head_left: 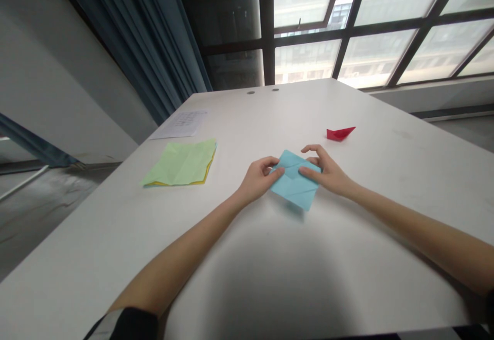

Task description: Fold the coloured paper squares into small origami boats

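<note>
A folded square of light blue paper (296, 193) is held just above the white table, casting a shadow beneath its near corner. Crease lines or folded edges run across its face. My left hand (260, 177) grips its left edge, thumb on top and fingers behind. On the opposite edge my right hand (326, 172) pinches it with the thumb on top; its index finger is raised and bent, off the paper. Fingers behind the sheet are partly hidden.
A small red folded paper boat (339, 134) sits beyond my right hand. To the left lies a stack of coloured paper (185, 162), green on top with yellow below. Behind it is a printed white sheet (181, 124). The white table (247, 273) extends toward windows and a blue curtain (146, 36).
</note>
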Available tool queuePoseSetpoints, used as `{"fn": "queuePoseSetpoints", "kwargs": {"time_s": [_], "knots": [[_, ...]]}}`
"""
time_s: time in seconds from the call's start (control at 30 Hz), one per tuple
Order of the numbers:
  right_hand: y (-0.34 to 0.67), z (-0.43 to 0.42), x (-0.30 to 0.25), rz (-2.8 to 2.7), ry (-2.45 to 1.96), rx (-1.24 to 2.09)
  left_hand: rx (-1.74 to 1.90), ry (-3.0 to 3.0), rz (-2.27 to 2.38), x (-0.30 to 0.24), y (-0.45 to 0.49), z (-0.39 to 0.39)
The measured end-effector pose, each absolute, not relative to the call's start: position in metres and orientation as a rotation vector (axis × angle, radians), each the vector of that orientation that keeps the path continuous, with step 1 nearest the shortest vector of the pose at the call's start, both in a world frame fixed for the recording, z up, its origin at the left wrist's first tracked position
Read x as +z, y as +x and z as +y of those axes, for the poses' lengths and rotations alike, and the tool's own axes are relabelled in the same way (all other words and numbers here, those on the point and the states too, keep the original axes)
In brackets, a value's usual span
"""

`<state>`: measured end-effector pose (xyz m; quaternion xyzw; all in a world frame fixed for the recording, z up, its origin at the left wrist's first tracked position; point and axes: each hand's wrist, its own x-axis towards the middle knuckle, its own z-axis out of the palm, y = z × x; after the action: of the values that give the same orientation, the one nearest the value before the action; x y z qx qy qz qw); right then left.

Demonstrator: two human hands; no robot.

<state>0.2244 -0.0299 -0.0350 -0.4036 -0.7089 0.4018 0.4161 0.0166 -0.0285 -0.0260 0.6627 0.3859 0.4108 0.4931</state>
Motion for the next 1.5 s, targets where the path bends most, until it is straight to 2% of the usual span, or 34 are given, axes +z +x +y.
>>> {"fn": "queuePoseSetpoints", "kwargs": {"time_s": [0.13, 0.43, 0.67, 0.8, 0.93, 1.0, 1.1, 1.2, 1.33, 1.4, 1.5], "knots": [[0.228, -0.023, -0.04, -1.768, -1.049, 1.245, 1.115, 1.448, 1.032, -0.027, 0.015, -0.025], [0.226, -0.029, -0.036, -1.816, -1.09, 1.424, 0.958, 1.346, 1.019, -0.029, 0.022, -0.029], [0.219, -0.03, -0.046, -1.68, -1.069, 1.614, 1.19, 1.197, 1.142, -0.034, 0.018, -0.024], [0.223, -0.024, -0.047, -1.474, -1.137, 1.529, 1.12, 1.246, 1.283, -0.037, 0.014, -0.019], [0.233, -0.01, -0.049, -1.28, -1.143, 1.472, 0.757, 1.665, 1.395, -0.043, 0.009, -0.019], [0.237, -0.004, -0.052, -1.381, -1.18, 1.391, 0.608, 1.938, 1.464, -0.044, 0.007, -0.022], [0.242, 0.001, -0.058, -1.613, -1.205, 1.334, 0.64, 2.324, 1.604, -0.043, 0.007, -0.027], [0.245, 0.0, -0.063, -1.788, -1.2, 1.281, 0.586, 2.684, 1.427, -0.042, 0.009, -0.032], [0.244, -0.003, -0.063, -1.966, -1.243, 0.766, 0.34, 2.889, 1.066, -0.048, 0.013, -0.035], [0.24, -0.006, -0.063, -2.064, -1.213, 0.493, 0.282, 2.899, 1.091, -0.053, 0.015, -0.036], [0.233, -0.01, -0.065, -2.263, -1.074, 0.312, 0.272, 2.892, 1.244, -0.059, 0.018, -0.039]]}}
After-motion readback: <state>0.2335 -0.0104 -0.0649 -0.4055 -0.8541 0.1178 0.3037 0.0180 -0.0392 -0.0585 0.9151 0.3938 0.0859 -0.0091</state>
